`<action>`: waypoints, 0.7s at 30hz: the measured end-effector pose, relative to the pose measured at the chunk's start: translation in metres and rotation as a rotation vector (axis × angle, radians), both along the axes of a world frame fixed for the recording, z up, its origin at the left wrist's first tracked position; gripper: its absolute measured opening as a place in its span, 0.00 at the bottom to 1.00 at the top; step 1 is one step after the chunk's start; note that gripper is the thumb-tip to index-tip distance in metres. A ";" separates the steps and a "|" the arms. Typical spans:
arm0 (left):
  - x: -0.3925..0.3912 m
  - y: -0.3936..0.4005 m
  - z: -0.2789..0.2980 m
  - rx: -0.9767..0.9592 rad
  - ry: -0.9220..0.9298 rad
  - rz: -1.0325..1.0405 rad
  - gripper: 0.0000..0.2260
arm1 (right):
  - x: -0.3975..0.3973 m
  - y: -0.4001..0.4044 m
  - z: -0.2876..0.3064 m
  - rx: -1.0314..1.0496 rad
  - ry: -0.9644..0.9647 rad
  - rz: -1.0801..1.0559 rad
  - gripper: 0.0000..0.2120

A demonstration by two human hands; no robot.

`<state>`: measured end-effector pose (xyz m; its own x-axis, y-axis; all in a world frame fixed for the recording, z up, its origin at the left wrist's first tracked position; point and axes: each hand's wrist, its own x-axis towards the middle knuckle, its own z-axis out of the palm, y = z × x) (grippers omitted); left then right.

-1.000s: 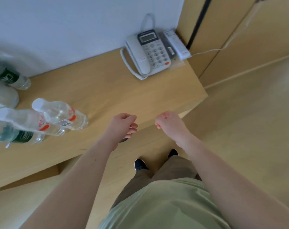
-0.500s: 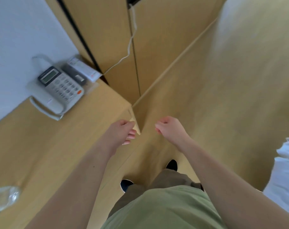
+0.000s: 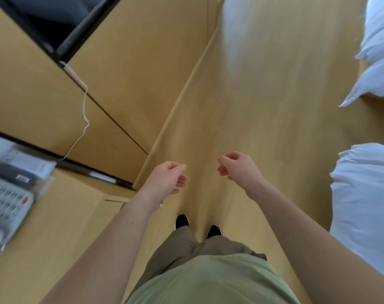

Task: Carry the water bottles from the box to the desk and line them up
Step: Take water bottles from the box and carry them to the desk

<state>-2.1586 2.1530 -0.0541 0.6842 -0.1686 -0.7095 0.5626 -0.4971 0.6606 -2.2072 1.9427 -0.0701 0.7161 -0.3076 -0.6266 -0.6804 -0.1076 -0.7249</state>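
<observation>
We look down at the left hand (image 3: 167, 181) and right hand (image 3: 238, 168), both held out over the wooden floor (image 3: 263, 95), fingers loosely curled and holding nothing. The hands are near each other but apart. At lower left we see the worktop (image 3: 61, 227), carrying a blurred telephone (image 3: 7, 207) at its far left edge; a white cord (image 3: 84, 110) runs up the cabinet (image 3: 125, 69) behind it. White bedding (image 3: 366, 205) lies at the right. Two dark shoes (image 3: 182, 220) stand on the floor below the hands. We see neither water bottles nor box in view.
</observation>
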 end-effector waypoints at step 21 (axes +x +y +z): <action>0.178 -0.178 -0.008 -0.049 0.036 -0.391 0.09 | 0.101 -0.129 0.006 -0.025 0.015 -0.371 0.06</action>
<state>-1.9806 1.9748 -0.0625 0.5361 -0.4462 -0.7166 0.3605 -0.6466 0.6723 -2.1061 1.8139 -0.0644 0.5439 -0.5601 -0.6248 -0.6867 0.1308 -0.7150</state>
